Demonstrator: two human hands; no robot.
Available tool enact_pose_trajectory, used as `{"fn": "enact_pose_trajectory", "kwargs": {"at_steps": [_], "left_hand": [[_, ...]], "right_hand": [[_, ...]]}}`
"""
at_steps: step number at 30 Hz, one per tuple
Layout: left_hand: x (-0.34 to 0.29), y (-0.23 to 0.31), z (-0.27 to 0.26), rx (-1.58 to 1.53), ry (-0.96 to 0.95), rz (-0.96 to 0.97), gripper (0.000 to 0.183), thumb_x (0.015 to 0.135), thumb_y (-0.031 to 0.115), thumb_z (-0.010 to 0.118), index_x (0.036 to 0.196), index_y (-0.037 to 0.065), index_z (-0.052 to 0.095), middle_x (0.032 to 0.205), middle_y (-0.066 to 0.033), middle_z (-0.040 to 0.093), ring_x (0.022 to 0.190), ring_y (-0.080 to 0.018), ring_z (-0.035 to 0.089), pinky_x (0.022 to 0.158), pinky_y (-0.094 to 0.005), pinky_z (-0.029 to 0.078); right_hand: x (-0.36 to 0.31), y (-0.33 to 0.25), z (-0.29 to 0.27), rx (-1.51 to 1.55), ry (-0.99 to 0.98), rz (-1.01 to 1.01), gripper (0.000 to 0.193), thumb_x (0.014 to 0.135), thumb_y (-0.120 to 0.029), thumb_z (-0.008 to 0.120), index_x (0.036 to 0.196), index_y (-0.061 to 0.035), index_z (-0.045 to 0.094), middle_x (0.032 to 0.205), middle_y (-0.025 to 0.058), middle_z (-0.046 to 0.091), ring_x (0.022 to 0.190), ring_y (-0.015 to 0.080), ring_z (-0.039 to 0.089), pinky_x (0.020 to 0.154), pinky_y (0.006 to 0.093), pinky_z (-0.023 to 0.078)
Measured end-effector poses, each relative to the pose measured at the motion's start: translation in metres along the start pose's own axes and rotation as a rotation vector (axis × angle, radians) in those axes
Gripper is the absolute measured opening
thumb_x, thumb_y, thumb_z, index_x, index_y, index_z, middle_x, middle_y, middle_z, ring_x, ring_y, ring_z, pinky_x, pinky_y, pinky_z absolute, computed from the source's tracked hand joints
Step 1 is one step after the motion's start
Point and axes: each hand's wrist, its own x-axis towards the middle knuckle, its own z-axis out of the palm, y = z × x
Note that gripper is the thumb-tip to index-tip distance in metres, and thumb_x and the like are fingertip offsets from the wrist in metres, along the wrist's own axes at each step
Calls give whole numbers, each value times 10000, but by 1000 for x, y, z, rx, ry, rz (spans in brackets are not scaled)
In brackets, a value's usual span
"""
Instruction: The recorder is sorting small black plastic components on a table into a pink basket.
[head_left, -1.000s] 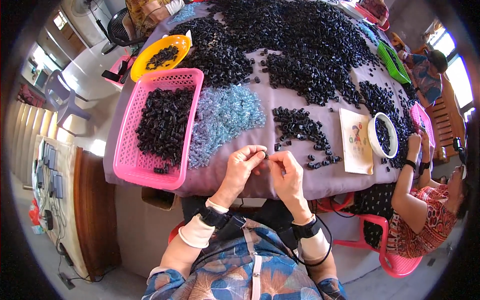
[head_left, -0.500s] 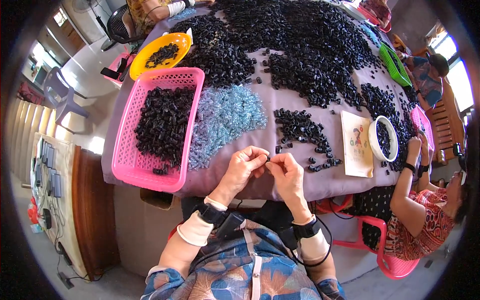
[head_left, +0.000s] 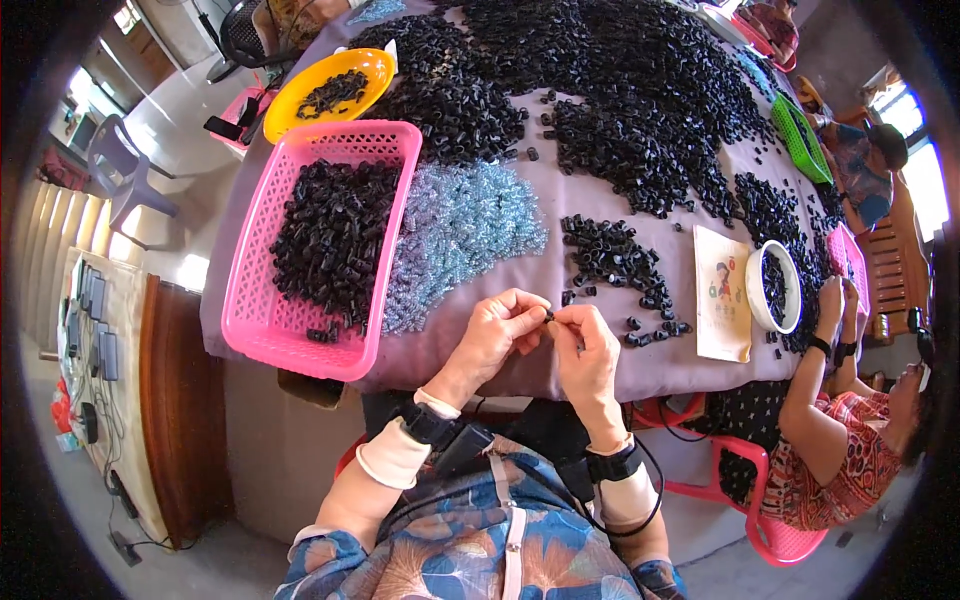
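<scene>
My left hand (head_left: 492,335) pinches a small black plastic piece (head_left: 549,315) between thumb and forefinger, over the table's near edge. Right against that piece, the thumb and forefinger of my right hand (head_left: 588,360) are closed in a pinch; what lies between them is hidden. Just beyond my hands is a small heap of black ring-shaped pieces (head_left: 612,258). Clear bluish plastic pieces (head_left: 465,225) lie in a spread pile ahead of my left hand. Beside that pile, a pink basket (head_left: 272,312) holds many more black pieces.
A large heap of black pieces (head_left: 620,100) covers the far table. At the back left is a yellow plate (head_left: 290,105). To the right are a booklet (head_left: 722,300), a white bowl (head_left: 797,300) and a green basket (head_left: 808,155). A co-worker's hands (head_left: 838,300) work at the right edge.
The view has shifted slightly, so the table's things sit a little differently in the picture. My hands stay together, pinching at the same spot; the fingers have barely moved.
</scene>
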Motion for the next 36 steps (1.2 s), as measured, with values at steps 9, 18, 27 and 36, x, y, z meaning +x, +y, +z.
{"fn": "enact_pose_trajectory", "kwargs": {"at_steps": [9, 18, 27, 36], "left_hand": [[-1, -3, 1, -89, 0, 7, 98, 885, 124, 579, 942, 47, 602, 713, -2, 587, 587, -70, 529, 519, -189, 409], [0, 0, -1, 33, -15, -24, 117, 879, 118, 587, 970, 46, 606, 734, 0, 595, 585, -71, 543, 510, -191, 415], [0, 0, 0, -15, 1, -40, 117, 875, 129, 594, 965, 56, 613, 741, -14, 614, 587, -78, 558, 506, -193, 421], [2, 0, 2, -76, 27, -53, 117, 876, 133, 593, 954, 49, 612, 762, -38, 630, 572, -65, 552, 481, -185, 409]], "right_hand": [[-2, 6, 0, 43, -60, 11, 108, 770, 32, 604, 854, 3, 543, 793, 109, 563, 659, 207, 557, 599, 276, 451], [2, 10, 2, 534, -98, 448, 96, 793, 6, 643, 808, -11, 550, 714, -23, 578, 637, 39, 500, 582, 194, 424], [8, 12, -13, 85, -139, 184, 102, 767, 28, 626, 849, 2, 570, 797, 59, 577, 673, 130, 555, 604, 244, 447], [27, 36, -23, -519, -82, -68, 204, 800, 21, 523, 998, -19, 551, 955, 168, 501, 841, 354, 541, 704, 404, 453]]}}
